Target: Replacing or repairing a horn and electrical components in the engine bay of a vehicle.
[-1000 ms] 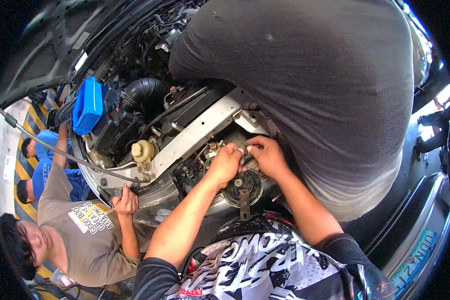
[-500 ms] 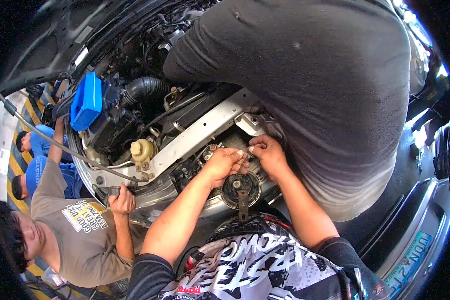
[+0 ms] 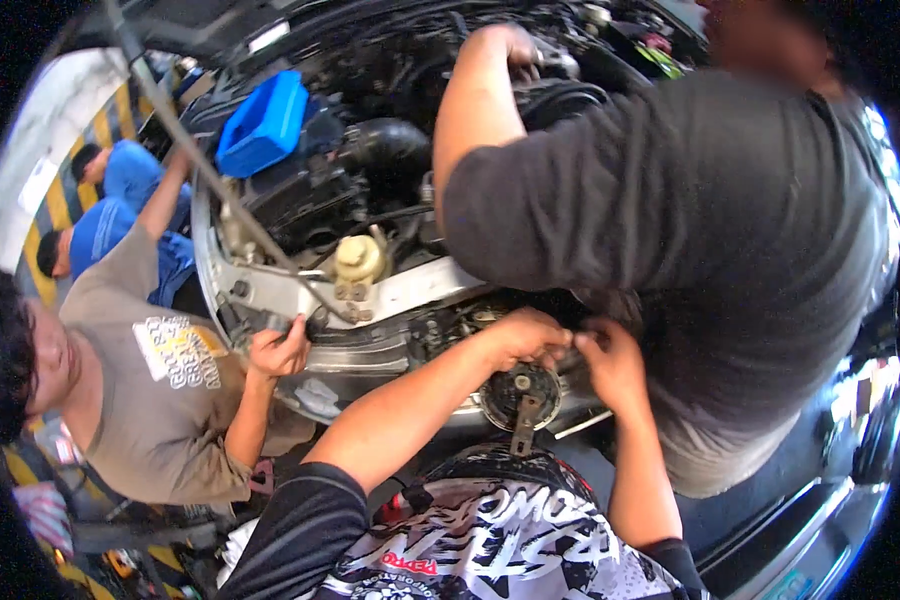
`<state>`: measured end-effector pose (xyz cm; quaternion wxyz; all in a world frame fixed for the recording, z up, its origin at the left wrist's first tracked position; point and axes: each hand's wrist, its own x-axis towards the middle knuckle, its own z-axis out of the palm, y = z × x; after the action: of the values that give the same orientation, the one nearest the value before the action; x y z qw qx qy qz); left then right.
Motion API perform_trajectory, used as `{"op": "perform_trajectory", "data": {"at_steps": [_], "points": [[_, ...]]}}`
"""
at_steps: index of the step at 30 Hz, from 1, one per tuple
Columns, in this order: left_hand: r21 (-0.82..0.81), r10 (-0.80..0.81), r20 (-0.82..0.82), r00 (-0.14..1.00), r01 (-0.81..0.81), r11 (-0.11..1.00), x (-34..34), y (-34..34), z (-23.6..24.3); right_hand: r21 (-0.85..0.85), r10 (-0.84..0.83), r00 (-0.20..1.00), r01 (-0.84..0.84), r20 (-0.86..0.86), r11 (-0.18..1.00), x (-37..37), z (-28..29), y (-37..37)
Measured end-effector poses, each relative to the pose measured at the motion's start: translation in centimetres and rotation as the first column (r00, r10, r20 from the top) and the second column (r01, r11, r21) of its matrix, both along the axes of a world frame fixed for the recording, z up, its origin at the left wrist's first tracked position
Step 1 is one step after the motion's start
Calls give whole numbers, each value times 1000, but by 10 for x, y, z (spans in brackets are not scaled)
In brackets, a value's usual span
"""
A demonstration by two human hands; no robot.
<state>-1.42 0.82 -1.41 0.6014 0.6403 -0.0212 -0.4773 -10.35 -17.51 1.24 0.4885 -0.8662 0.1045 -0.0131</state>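
My left hand [image 3: 526, 340] and my right hand [image 3: 615, 362] meet in front of the car's radiator support, fingertips almost touching. Both pinch at something small between them, too fine to make out. Right under my left hand is a round black car horn [image 3: 544, 385] with a rusty flat bracket [image 3: 525, 425] hanging toward me. Behind my hands runs the silver crossbar [image 3: 420, 290] of the open engine bay, and the dark gap below it is partly hidden by my fingers.
A person in a dark shirt [image 3: 690, 230] leans in close on the right, a hand [image 3: 510, 45] in the engine bay. At left, a person in a brownish shirt [image 3: 160, 380] stands by the fender. A blue plastic container [image 3: 263, 125], yellowish reservoir [image 3: 357, 258] and hood prop rod [image 3: 220, 190] are near.
The view has shifted, so the engine bay sits farther right. The person in the dark shirt has straightened somewhat, bringing an arm into sight. My hands stay close together above the horn.
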Motion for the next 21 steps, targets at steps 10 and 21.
{"op": "perform_trajectory", "data": {"at_steps": [10, 21], "points": [[19, 37, 310, 950, -45, 999, -9, -12, -4, 891, -14, 911, 406, -412, 205, -107, -16, -21], [114, 56, 681, 730, -180, 977, -18, -29, -30, 394, 442, 896, -421, 40, 817, -58, 118, 96]]}}
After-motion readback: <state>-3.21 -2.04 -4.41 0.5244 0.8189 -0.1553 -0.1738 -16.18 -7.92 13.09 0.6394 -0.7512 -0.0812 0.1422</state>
